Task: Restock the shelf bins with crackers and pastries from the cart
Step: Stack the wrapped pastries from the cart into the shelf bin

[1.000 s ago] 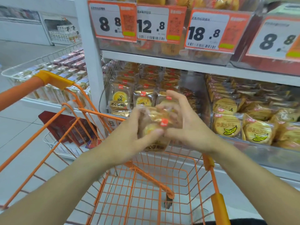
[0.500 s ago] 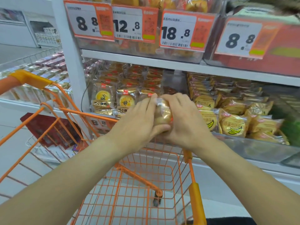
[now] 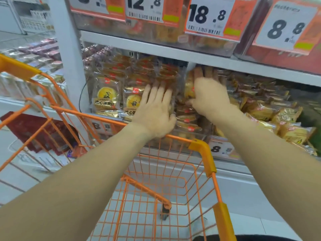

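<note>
Left hand (image 3: 154, 110) fingers splayed on crinkly pastry packets (image 3: 133, 100); right hand (image 3: 210, 96) blurred, grip unclear.

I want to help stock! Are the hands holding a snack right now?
Left hand: nothing, flat on the pastry packs. Right hand: too blurry to tell.

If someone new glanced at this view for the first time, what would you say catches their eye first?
Probably the two bare arms reaching over the orange wire cart into the shelf bin: the left hand lies flat with straight fingers on the egg-yolk pastry packs, and the right hand pushes in just beside it. Next come the big price tags above, above all the 18.8 tag at top centre.
</note>
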